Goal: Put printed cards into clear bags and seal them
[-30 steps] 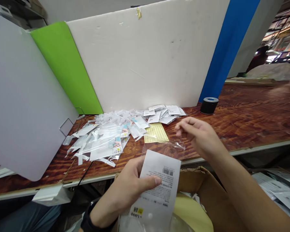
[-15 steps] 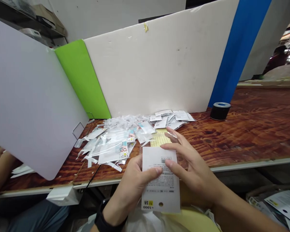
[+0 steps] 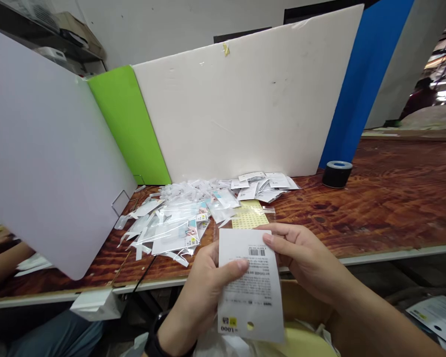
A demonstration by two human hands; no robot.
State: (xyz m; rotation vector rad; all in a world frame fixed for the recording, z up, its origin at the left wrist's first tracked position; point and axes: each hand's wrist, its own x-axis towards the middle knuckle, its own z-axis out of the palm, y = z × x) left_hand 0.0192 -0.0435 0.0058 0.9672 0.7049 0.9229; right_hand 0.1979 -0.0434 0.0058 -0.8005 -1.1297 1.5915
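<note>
While both hands [image 3: 204, 277] [image 3: 306, 255] grip printed card [image 3: 250, 315], left fingers hidden behind it; small print [image 3: 258, 285] illegible.

"What does the left wrist [image 3: 173, 331] wear?"
"A black band [image 3: 158, 342], broad and smooth; whether it is a watch, I can't tell"
"And the hands?"
"Left hand [image 3: 208, 280] and right hand [image 3: 305, 255] are both bare, with rounded thumb tips"
"The right forearm [image 3: 379, 307]?"
"Bare too, as far as it shows"

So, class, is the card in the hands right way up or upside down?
Upside down: on the card, the printed 1000 reads inverted, near the lower edge beside the round hole.
</note>
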